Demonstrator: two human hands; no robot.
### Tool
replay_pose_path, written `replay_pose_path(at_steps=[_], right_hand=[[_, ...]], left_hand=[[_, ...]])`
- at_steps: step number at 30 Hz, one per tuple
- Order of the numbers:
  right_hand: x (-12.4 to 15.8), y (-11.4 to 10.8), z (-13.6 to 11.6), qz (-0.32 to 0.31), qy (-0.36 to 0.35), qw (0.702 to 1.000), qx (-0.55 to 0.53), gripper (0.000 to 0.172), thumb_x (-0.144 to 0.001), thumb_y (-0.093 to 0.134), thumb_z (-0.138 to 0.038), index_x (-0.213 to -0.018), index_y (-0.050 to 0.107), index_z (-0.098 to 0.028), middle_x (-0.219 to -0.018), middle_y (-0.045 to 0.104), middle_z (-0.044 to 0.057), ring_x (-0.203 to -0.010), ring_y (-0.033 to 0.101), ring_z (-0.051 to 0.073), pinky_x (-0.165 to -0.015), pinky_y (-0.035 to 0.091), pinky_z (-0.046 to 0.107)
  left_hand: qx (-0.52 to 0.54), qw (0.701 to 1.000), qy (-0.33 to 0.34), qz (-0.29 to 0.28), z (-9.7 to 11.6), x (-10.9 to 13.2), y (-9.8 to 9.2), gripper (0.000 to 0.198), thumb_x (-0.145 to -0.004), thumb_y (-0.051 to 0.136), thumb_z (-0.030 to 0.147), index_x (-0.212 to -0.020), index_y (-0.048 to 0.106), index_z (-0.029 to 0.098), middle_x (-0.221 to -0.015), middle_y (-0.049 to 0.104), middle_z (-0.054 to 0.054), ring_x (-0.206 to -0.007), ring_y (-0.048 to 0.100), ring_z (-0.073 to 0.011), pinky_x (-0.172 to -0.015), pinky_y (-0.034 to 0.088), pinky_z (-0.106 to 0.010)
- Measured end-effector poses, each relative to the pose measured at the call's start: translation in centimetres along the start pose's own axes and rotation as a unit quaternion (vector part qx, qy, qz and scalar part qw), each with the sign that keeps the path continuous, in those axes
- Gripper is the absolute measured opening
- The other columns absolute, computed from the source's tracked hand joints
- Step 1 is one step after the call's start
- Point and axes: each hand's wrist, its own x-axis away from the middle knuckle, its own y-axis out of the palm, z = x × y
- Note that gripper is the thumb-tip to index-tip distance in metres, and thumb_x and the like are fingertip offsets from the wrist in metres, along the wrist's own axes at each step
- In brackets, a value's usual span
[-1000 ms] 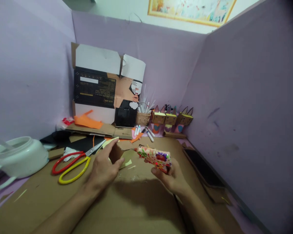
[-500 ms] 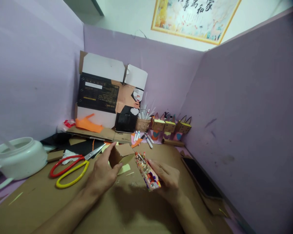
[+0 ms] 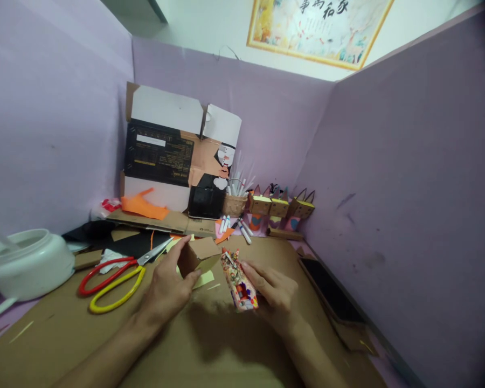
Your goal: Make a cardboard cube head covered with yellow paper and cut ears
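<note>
My left hand (image 3: 170, 283) is closed on a small folded cardboard box (image 3: 204, 248), holding it between thumb and fingers with its open side toward the right. A strip of pale yellow paper (image 3: 204, 279) lies just below the box. In my right hand (image 3: 272, 291) is a slim, colourful patterned tool (image 3: 240, 283) that looks like a hot glue gun. Its orange-red narrow end points away from me, close to the box's right edge but apart from it. My fingers hide its right side and underside.
Large scissors (image 3: 115, 280) with red and yellow handles lie left of my left hand. A white pot (image 3: 30, 264) stands at far left, a black flat panel (image 3: 333, 291) at right. Behind are markers (image 3: 244, 230), a basket (image 3: 235, 206), cardboard figures (image 3: 280, 207) and an unfolded box (image 3: 161, 153).
The colourful tool has turned slightly and shifted a little left in my right hand. My left hand keeps its hold on the cardboard box. The whole view has shifted slightly.
</note>
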Motion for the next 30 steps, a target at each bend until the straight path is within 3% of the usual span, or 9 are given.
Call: replay_pose_path(at_steps=[6,11,16,19,21,24,27,30], right_hand=[[0.0,0.1,-0.2,0.004,0.005,1.0,0.021,0.044,-0.083,0.051,-0.017,-0.126,0.05,-0.024,-0.109,0.067,0.009,-0.088,0.066,0.018,-0.072,0.051,0.025],[-0.2,0.3,-0.4,0.008,0.017,1.0,0.017,0.044,-0.081,0.052,-0.014,-0.124,0.051,-0.023,-0.108,0.067,0.01,-0.087,0.066,0.018,-0.072,0.051,0.025],[0.3,1.1,-0.4,0.04,0.068,0.996,-0.051,0.054,-0.074,0.055,-0.014,-0.126,0.048,-0.02,-0.104,0.068,0.012,-0.086,0.067,0.02,-0.073,0.052,0.027],[0.5,1.5,-0.6,0.051,0.156,0.977,-0.133,0.05,-0.072,0.053,-0.014,-0.122,0.052,-0.018,-0.103,0.068,0.012,-0.086,0.066,0.021,-0.073,0.052,0.028],[0.3,1.7,-0.9,0.036,0.254,0.951,-0.172,0.036,-0.073,0.055,-0.017,-0.108,0.061,-0.016,-0.094,0.069,0.01,-0.078,0.066,0.02,-0.067,0.052,0.028],[-0.1,2.0,-1.1,0.008,0.41,0.88,-0.239,0.024,-0.072,0.06,-0.026,-0.09,0.066,-0.012,-0.071,0.067,0.006,-0.058,0.06,0.017,-0.053,0.048,0.026],[-0.6,2.5,-1.1,0.006,0.503,0.787,-0.357,0.036,-0.073,0.059,-0.042,-0.09,0.062,-0.01,-0.053,0.055,-0.001,-0.043,0.049,0.011,-0.042,0.039,0.022],[-0.9,2.7,-1.2,0.027,0.556,0.705,-0.44,0.049,-0.071,0.058,-0.056,-0.095,0.056,-0.013,-0.052,0.049,-0.006,-0.037,0.042,0.008,-0.036,0.035,0.02]], left_hand=[[0.073,0.997,-0.03,-0.002,-0.6,-0.3,0.2,0.065,-0.067,0.061,0.031,-0.127,0.041,0.016,-0.12,0.055,-0.012,-0.107,0.055,-0.0252,-0.093,0.042,-0.041],[0.168,0.98,-0.094,-0.05,-1.7,-1.3,0.7,0.06,-0.073,0.055,0.043,-0.123,0.045,0.012,-0.107,0.062,-0.012,-0.096,0.06,-0.0252,-0.079,0.05,-0.037],[0.037,0.989,-0.112,-0.087,-1.7,-2.7,2.1,0.052,-0.077,0.047,0.048,-0.117,0.051,0.015,-0.09,0.067,-0.008,-0.087,0.062,-0.0262,-0.076,0.048,-0.039],[-0.098,0.988,-0.051,-0.107,-1.3,-3.3,2.8,0.051,-0.082,0.035,0.046,-0.118,0.052,0.015,-0.104,0.064,-0.013,-0.099,0.057,-0.03,-0.082,0.044,-0.044],[-0.148,0.984,-0.019,-0.101,-1.2,-3.4,2.9,0.054,-0.084,0.03,0.044,-0.123,0.048,0.01,-0.122,0.054,-0.018,-0.114,0.047,-0.0321,-0.089,0.04,-0.046],[-0.157,0.985,-0.006,-0.077,-1.2,-3.4,2.7,0.057,-0.086,0.028,0.043,-0.126,0.042,0.006,-0.133,0.041,-0.02,-0.122,0.038,-0.031,-0.095,0.036,-0.046],[-0.136,0.99,0.02,-0.014,-0.8,-3.0,2.3,0.05,-0.085,0.034,0.038,-0.123,0.045,0.008,-0.128,0.044,-0.018,-0.118,0.042,-0.0286,-0.095,0.037,-0.043],[-0.08,0.994,0.064,0.041,-0.1,-2.3,2.2,0.037,-0.082,0.04,0.031,-0.113,0.052,0.015,-0.119,0.051,-0.012,-0.107,0.05,-0.0237,-0.09,0.041,-0.037]])
